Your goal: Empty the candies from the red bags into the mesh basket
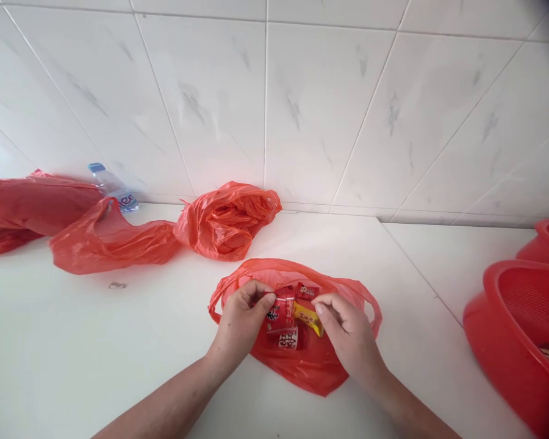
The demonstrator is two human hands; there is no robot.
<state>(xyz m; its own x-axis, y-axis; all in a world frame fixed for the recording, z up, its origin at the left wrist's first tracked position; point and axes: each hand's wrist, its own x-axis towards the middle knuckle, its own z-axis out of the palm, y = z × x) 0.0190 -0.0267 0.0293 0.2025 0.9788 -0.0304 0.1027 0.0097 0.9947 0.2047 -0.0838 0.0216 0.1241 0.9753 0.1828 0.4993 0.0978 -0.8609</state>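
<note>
A red plastic bag (311, 372) lies spread open on the white surface, with several small wrapped snacks in its mouth. My left hand (244, 314) is closed in a pinch on the edge of a red snack packet (280, 316) with dark and white lettering. My right hand (348, 329) is closed too, thumb and forefinger pinching the upper end of a yellow snack packet (308, 316). The two packets are side by side over the bag. Below them a red packet with a white label (289, 339) shows partly, and another small red packet (306, 291) is behind.
A crumpled red bag (229, 222) lies near the tiled wall (311, 116), with a flattened red bag (114, 244) to its left. A full red bag (41, 204) and a clear plastic bottle (114, 186) stand far left. Red plastic baskets (494, 329) occupy the right edge.
</note>
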